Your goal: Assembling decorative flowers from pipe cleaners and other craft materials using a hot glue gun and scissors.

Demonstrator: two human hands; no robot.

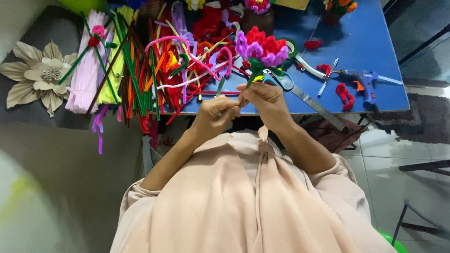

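A pipe-cleaner flower (262, 47) with red and purple fuzzy petals and green leaves stands upright above my hands at the near edge of the blue table (375, 51). My right hand (265, 100) grips its green stem just under the leaves. My left hand (215, 115) pinches the lower end of the stem, its fingertips touching the right hand. Both forearms come out of wide beige sleeves.
A big heap of coloured pipe cleaners (150, 65) covers the table's left part, with pink bundles (86, 70). A paper flower (40, 75) lies at the far left. Scissors (286, 79), a metal ruler (314, 103), a blue glue gun (368, 82) and red scraps (344, 93) lie to the right.
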